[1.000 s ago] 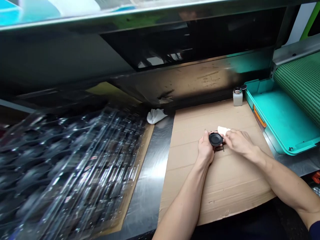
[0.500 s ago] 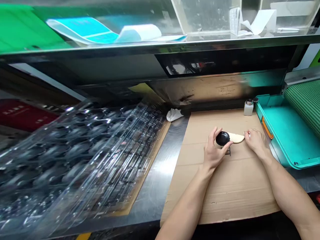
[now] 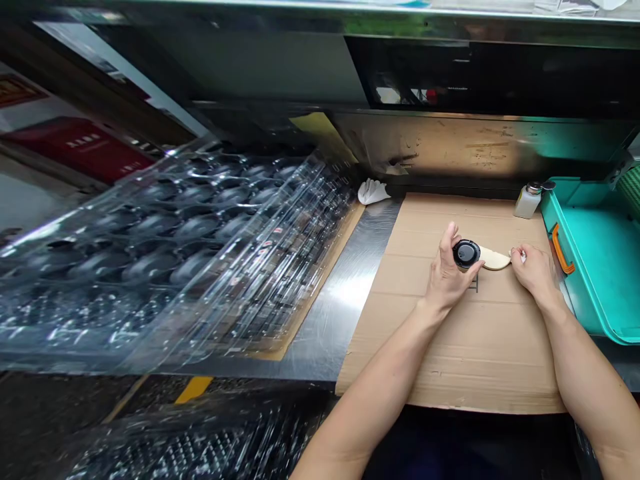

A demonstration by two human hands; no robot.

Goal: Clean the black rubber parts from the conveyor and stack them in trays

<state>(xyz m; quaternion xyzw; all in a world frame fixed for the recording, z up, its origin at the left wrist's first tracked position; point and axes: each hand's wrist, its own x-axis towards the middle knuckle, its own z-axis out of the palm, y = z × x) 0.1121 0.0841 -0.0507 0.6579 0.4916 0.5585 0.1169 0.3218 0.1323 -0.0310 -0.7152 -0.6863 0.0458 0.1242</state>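
Observation:
My left hand (image 3: pixel 447 270) grips a round black part (image 3: pixel 467 254) by its edge, between thumb and fingers. Its face toward me shows a raised rim around an inner disc. Just right of it, a flat cream half-moon piece (image 3: pixel 495 259) lies above the cardboard sheet (image 3: pixel 440 360). Its right tip reaches my right hand (image 3: pixel 535 268), whose fingers are pinched together. A small bit of white shows at those fingers, too little to name. Printed dark marks on the cardboard show below the black part.
Stacked clear plastic trays (image 3: pixel 165 220) with dark round parts fill the left of the metal bench (image 3: pixel 345 287). A crumpled white item (image 3: pixel 373 192) lies behind. At the back right stands a small bottle (image 3: pixel 528 201) beside a teal bin (image 3: pixel 575 280) with an orange handle.
The black part has turned in my left hand, from a smooth dark face to a rimmed one. My right hand stays pinched near the cream piece. The camera view has tilted down.

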